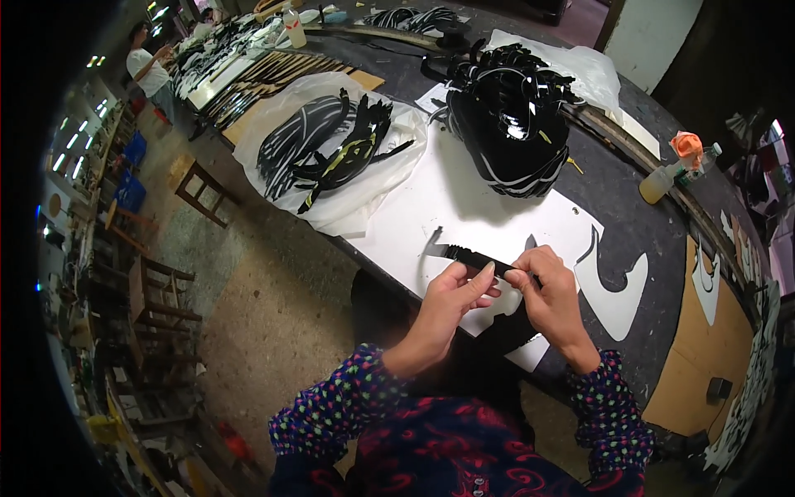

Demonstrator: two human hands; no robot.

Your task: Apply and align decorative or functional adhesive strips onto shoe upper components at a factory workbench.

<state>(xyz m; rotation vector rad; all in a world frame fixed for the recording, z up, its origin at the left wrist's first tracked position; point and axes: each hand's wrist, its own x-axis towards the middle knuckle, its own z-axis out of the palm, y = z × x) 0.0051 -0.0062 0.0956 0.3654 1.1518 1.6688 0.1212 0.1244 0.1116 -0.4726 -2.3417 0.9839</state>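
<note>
Between both hands is a narrow black strip (465,256) with a notched edge, held above the near edge of a white sheet (406,217). My left hand (454,300) pinches it from below with the thumb on top. My right hand (546,290) has its thumb and fingers closed on the strip's right part, which is partly hidden. Past the hands stands a tall pile of glossy black cut pieces (505,124) with pale edges. To its left, more black striped pieces (310,137) lie on a white plastic bag (348,207).
Curved white cut-outs (617,294) lie on the dark table to the right, beside a brown board (700,356). A bottle of yellowish liquid (658,184) stands at the right, another bottle (293,26) far left. Wooden stools (199,189) stand on the floor; a person (149,70) is farther off.
</note>
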